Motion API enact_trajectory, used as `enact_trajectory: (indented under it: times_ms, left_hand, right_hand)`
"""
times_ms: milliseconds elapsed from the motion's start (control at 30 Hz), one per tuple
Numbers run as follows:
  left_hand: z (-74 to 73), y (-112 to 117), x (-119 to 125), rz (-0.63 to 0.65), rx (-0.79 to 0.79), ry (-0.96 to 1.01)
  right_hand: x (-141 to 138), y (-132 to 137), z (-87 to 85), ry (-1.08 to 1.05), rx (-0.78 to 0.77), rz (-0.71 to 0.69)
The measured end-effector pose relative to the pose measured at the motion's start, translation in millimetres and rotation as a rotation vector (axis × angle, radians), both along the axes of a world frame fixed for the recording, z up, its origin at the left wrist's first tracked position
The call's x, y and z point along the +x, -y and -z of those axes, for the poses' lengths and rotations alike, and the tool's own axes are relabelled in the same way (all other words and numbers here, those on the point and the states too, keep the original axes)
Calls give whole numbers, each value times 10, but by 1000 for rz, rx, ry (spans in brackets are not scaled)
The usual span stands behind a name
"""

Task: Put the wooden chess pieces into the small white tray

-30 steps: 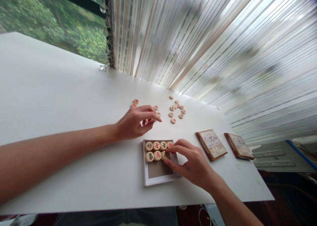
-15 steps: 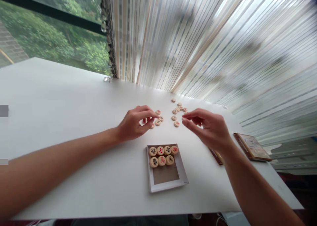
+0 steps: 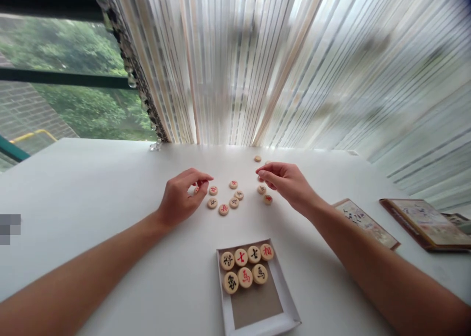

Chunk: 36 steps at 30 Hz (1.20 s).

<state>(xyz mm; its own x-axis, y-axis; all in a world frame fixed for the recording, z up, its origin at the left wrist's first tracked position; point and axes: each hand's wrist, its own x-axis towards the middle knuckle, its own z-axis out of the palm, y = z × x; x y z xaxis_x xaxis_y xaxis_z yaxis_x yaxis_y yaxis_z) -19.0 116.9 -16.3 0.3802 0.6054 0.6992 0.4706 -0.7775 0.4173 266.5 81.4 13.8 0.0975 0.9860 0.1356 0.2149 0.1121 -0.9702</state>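
Two bare hands were out over a smooth white tabletop, well apart from each other, among round, pale wooden discs marked with red or black characters. The left hand had its fingers curled, thumb and forefinger close together; one disc showed partly behind those digits, and I could not tell whether the hand had hold of it. Just to the right of that grip lay six others in a loose arc.

The right hand had its fingertips drawn together over a smaller cluster; whether they pinched a disc could not be told, as the fingers hid part of the spot. A black-marked disc and a red-marked disc lay just on the body side of this grip, and an unmarked-looking disc lay beyond it.

Nearer the body than either grip, and between them, sat a shallow white cardboard-looking tray with a brown floor. It looked part filled: four discs in the far row, three in the next, a gap at that row's right end and bare floor in front. About a dozen discs were outside it.
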Motion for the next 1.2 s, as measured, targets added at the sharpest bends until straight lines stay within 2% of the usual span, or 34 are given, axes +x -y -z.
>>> enact_trajectory:
  times_ms: [133, 200, 300, 400, 533, 700, 1033, 1200]
  left_hand:
    - [-18, 12, 18, -7, 30, -53]
    - [-13, 4, 21, -12, 25, -68]
    - [-5, 3, 30, -9, 16, -96]
    - [-5, 21, 40, 18, 17, -133]
    - [-2, 40, 45, 62, 41, -146]
    - [1, 41, 50, 87, 35, -133]
    - [52, 24, 28, 165, 23, -148]
    - [43, 25, 34, 163, 11, -134]
  right_hand:
    - [-2, -4, 92, 56, -16, -4]
    - [-10, -4, 114, 147, 48, -4]
    - [-14, 19, 104, 302, 151, -17]
    - [-20, 66, 45, 419, 188, -26]
    - [-51, 124, -40, 537, 137, -92]
    - [-84, 153, -56, 635, 87, -196]
    - [-85, 197, -104, 797, 138, -238]
    - [-15, 170, -122, 801, 141, -173]
